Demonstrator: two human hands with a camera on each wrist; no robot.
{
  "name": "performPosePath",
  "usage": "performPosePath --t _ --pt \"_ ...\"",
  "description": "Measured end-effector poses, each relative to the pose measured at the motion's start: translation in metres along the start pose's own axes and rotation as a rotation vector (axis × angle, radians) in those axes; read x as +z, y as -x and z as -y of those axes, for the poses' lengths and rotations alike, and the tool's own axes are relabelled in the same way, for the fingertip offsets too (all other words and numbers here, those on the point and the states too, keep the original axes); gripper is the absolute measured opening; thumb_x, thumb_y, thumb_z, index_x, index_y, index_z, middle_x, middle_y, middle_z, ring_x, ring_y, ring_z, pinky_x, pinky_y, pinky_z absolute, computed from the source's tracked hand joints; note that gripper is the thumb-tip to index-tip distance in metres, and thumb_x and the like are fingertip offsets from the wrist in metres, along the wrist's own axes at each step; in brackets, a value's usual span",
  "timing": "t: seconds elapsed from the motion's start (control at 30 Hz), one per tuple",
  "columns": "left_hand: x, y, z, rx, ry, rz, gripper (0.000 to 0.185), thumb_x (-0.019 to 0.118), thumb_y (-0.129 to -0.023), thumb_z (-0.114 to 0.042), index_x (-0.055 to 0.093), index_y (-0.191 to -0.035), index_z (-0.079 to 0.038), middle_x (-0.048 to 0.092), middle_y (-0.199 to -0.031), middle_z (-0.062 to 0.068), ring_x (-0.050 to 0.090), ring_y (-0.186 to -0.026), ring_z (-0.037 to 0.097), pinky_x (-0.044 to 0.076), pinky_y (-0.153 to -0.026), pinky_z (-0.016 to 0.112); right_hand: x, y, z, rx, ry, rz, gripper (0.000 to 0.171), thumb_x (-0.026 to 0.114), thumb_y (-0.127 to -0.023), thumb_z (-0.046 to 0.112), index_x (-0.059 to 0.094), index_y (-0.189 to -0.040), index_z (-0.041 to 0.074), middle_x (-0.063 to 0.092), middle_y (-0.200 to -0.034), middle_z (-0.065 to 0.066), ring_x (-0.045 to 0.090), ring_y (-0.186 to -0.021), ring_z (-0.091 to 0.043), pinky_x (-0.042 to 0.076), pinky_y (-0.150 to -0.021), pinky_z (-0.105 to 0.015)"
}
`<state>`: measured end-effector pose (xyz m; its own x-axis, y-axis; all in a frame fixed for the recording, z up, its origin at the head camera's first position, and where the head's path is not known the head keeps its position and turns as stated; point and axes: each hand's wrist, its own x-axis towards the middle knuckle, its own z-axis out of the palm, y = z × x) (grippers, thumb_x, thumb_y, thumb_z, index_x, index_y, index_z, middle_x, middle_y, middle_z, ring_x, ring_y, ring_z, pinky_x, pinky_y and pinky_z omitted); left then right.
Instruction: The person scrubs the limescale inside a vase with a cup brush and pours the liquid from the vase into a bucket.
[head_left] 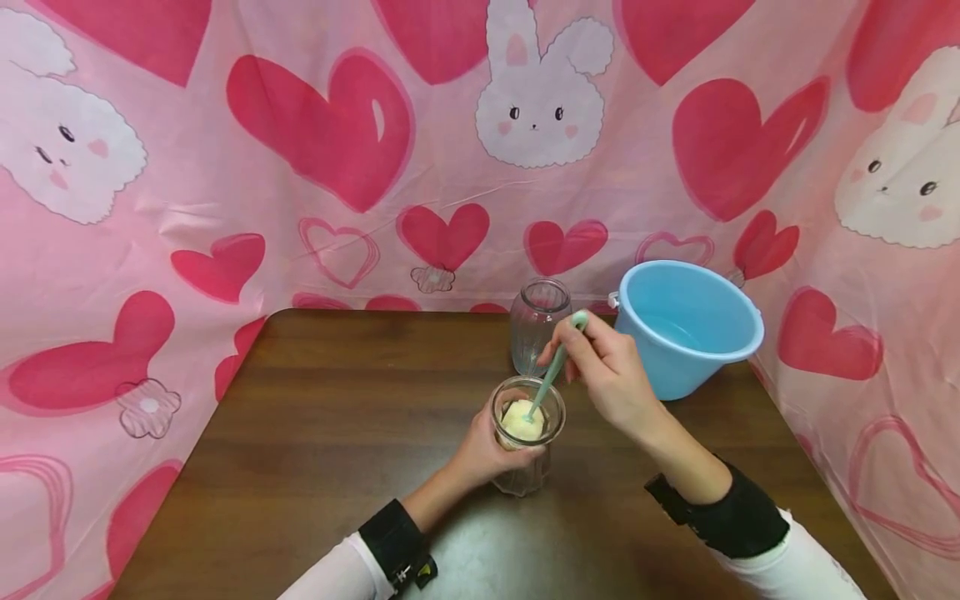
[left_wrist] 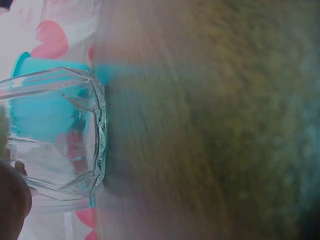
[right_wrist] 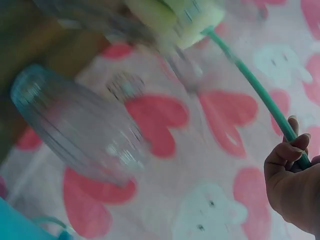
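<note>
My left hand [head_left: 486, 452] holds a clear glass jar [head_left: 523, 481] around its upper part, over the table. Its faceted base [left_wrist: 97, 130] shows in the left wrist view, close to the tabletop. With fingers and thumb, my right hand [head_left: 613, 375] grips the upper handle of a green-handled sponge bottle brush [head_left: 551, 377]. The brush slants down to the left, and its pale sponge head [head_left: 522, 421] sits in the jar's mouth. In the right wrist view the handle [right_wrist: 255, 82] runs from the curled fingers to the sponge; the jar there is blurred.
A second clear glass jar [head_left: 527, 333] stands upright just behind my right hand. To its right is a light blue bucket [head_left: 678, 371] near the table's back right corner. A pink heart-and-rabbit cloth [head_left: 450, 183] hangs behind the brown wooden table [head_left: 337, 400].
</note>
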<state>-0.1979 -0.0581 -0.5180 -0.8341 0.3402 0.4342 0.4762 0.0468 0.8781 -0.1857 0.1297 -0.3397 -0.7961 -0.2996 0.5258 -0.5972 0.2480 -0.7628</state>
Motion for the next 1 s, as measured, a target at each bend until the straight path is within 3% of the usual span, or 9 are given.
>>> performPosePath --t 0.17,0.37,0.5,0.77,0.87,1.0 --pt "0.000 0.001 -0.001 0.002 0.002 -0.006 0.081 0.091 -0.071 -0.018 0.051 -0.139 -0.006 0.065 -0.130 0.010 0.062 -0.116 0.018 0.049 -0.102 0.031 0.000 -0.001 0.001 0.012 0.012 -0.021 0.019 0.052 -0.109 0.011 0.065 -0.095 0.007 0.074 -0.084 -0.003 0.056 -0.062 -0.022 0.049 -0.056 -0.027" --pt "0.000 0.000 -0.002 -0.005 0.014 -0.004 0.088 0.091 -0.071 -0.013 0.047 -0.146 -0.006 0.064 -0.135 0.013 0.062 -0.120 0.024 0.051 -0.105 0.040 0.022 0.014 -0.015 0.103 0.127 0.088 0.019 0.053 -0.109 0.015 0.067 -0.096 0.014 0.065 -0.076 0.003 0.056 -0.064 -0.016 0.048 -0.057 -0.027" --pt "0.001 0.000 -0.001 -0.002 0.024 0.001 0.089 0.091 -0.072 -0.011 0.046 -0.148 -0.006 0.061 -0.141 0.015 0.059 -0.126 0.024 0.049 -0.108 0.047 0.023 0.017 -0.012 0.128 0.151 0.143 0.018 0.054 -0.109 0.019 0.066 -0.096 0.016 0.061 -0.073 0.006 0.056 -0.065 -0.012 0.048 -0.056 -0.028" --pt "0.002 0.001 -0.001 -0.003 0.003 -0.003 0.083 0.090 -0.072 -0.020 0.048 -0.142 -0.005 0.066 -0.129 0.009 0.061 -0.119 0.018 0.050 -0.102 0.032 0.006 0.002 0.001 0.027 0.088 0.005 0.019 0.055 -0.107 0.010 0.069 -0.094 0.011 0.075 -0.085 0.003 0.057 -0.064 -0.016 0.049 -0.058 -0.029" --pt "0.002 0.000 -0.002 -0.003 0.005 -0.008 0.086 0.091 -0.071 -0.018 0.048 -0.144 -0.006 0.065 -0.132 0.010 0.061 -0.119 0.019 0.050 -0.103 0.033 0.009 0.005 -0.004 0.054 0.118 0.050 0.018 0.056 -0.107 0.012 0.069 -0.095 0.012 0.073 -0.083 0.005 0.058 -0.067 -0.015 0.049 -0.059 -0.027" --pt "0.001 0.000 -0.002 -0.007 0.010 -0.009 0.090 0.092 -0.070 -0.012 0.046 -0.148 -0.008 0.064 -0.134 0.013 0.063 -0.118 0.022 0.051 -0.103 0.037 0.018 0.014 -0.008 0.111 0.180 0.173 0.015 0.057 -0.107 0.017 0.067 -0.097 0.015 0.067 -0.080 0.007 0.059 -0.071 -0.012 0.051 -0.061 -0.027"
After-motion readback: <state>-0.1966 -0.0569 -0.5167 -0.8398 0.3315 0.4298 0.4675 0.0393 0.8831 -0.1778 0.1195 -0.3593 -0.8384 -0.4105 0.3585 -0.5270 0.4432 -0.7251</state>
